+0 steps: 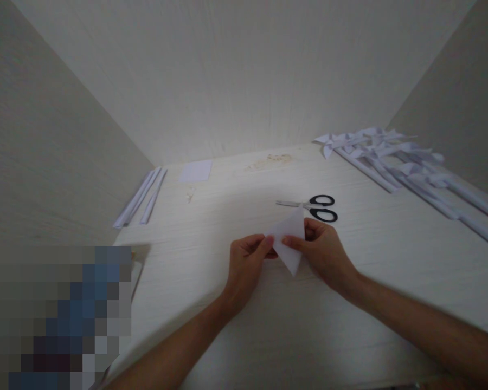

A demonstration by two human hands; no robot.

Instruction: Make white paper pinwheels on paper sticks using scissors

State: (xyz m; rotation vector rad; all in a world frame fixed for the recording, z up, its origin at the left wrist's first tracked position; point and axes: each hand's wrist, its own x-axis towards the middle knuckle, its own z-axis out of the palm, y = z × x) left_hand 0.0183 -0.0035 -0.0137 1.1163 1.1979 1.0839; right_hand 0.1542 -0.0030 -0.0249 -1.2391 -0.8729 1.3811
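A small white folded paper (pixel 289 238), triangular in outline, is held just above the pale wooden table (pixel 236 325) near its middle. My left hand (pixel 248 265) pinches its left corner with thumb and fingers. My right hand (pixel 323 252) grips its right side, thumb on top. Black-handled scissors (pixel 315 207) lie shut on the table just behind my right hand, blades pointing left.
Several white paper pinwheels on rolled paper sticks (pixel 394 160) lie at the back right. Rolled paper sticks (pixel 142 196) lie at the back left beside a small white paper square (pixel 196 171). Walls close the table on three sides. A blurred patch covers the lower left.
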